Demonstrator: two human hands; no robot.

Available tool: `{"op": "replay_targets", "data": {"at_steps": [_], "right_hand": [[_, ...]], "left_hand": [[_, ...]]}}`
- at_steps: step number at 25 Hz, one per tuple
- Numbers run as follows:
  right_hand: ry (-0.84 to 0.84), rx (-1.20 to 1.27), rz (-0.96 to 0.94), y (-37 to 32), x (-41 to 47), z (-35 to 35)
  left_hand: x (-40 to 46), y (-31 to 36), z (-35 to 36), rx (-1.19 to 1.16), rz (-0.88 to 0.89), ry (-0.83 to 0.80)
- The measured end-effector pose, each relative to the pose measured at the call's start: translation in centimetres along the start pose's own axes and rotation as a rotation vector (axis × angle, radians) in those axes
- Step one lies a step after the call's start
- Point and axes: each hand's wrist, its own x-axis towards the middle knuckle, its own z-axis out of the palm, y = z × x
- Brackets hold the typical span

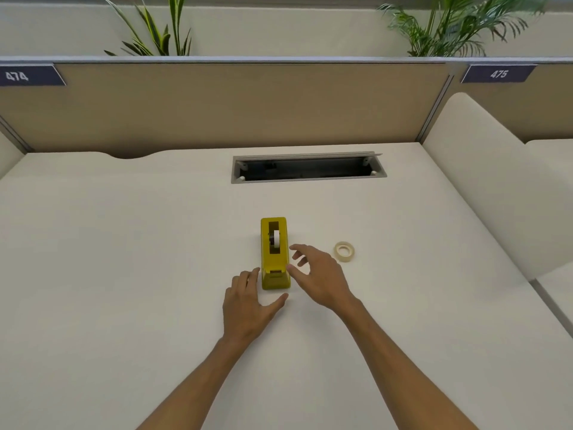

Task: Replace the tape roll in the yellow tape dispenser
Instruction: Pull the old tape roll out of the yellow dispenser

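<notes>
Hands: both reach in over the desk (124,274) toward the yellow tape dispenser (275,254), one on each side of its near end.
Left hand (248,301): fingers straight and relaxed, holding nothing — the fingertips lie just beside the dispenser's left side and the thumb stretches along below its near end; whether skin touches the plastic cannot be told.
Right hand (319,274): spread wide and loose, gripping nothing, with the thumb tip close against the dispenser's right edge and the other fingers hanging above the desk beside it.
Dispenser: upright near the middle of the desk, long axis running away from the person, cutter end nearest.
Roll in dispenser (276,238): white, seated on edge in the dark slot on top.
Spare tape roll (344,251): cream-coloured, lying flat on the desk to the right of the dispenser, apart from it and just beyond the right hand.
Cable tray (308,167): open rectangular slot at the far side of the desk.
Partition (217,103): tan panel behind, with number plates 474 (29,76) and 475 (498,74) — green plants (459,24) rise above it.
</notes>
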Motion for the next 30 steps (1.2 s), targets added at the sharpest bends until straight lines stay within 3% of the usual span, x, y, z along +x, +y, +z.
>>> {"op": "replay_targets", "data": {"at_steps": [30], "right_hand": [[-0.112, -0.328, -0.117, -1.8, 7.5, 0.8]], "left_hand": [[1.5, 1.1, 1.6, 0.158, -0.057, 0.050]]}}
